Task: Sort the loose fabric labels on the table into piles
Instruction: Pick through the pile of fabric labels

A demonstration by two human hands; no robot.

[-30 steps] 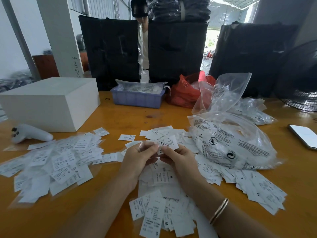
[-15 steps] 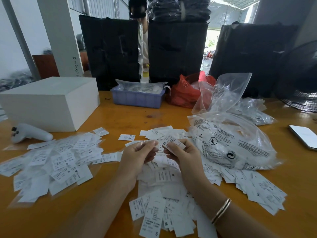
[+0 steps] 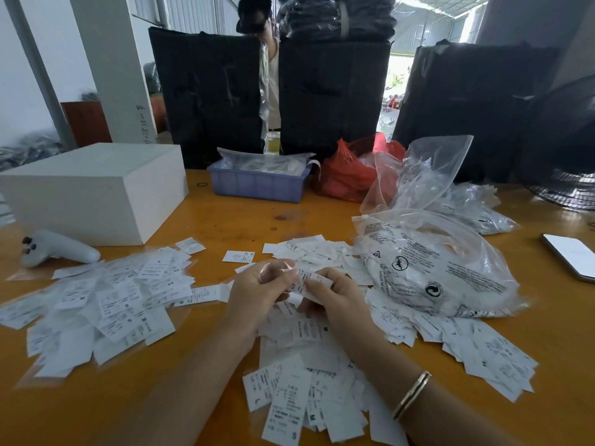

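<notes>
Both hands have drawn closer: my left hand (image 3: 262,292) and right hand (image 3: 335,294) pinch one fabric label (image 3: 307,281). Next, I judge, reading its size, then dropping it on the nine o'clock pile (image 3: 106,304).

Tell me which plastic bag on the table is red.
The red bag, at the table's far edge right of the blue tray. The other bags are clear, such as the printed bag of labels.

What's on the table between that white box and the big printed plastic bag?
In the head view, between the white box and the printed bag lies bare orange table, then a few stray labels and a heap of them.
</notes>
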